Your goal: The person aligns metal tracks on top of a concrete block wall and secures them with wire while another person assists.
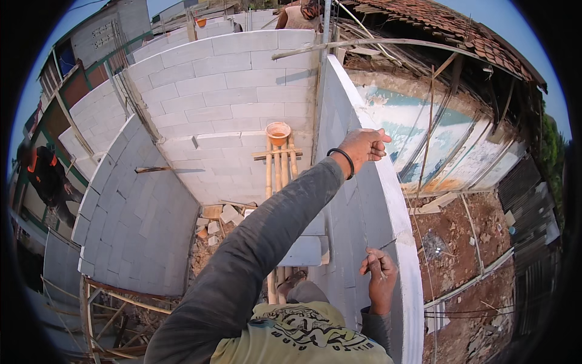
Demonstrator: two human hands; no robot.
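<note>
My left arm, in a dusty grey sleeve, reaches up and across to the right. The left hand [362, 147], with a black band at its wrist, is closed above the top edge of the pale block wall [405, 233]. Nearer to me, my right hand [379, 280] is also closed, thumb against fingers, over the same wall. What either hand pinches, if anything, is too small to make out. A thin dark rod [387, 244] sticks out at the wall top just beyond the right hand.
An orange bucket [278, 134] stands on bamboo poles [277, 173] between the block walls. A grey-blue tub [301, 251] sits below my arm. Broken blocks [229, 214] lie lower down. Another person [51, 182] is at far left. A long bamboo pole [388, 41] crosses beyond.
</note>
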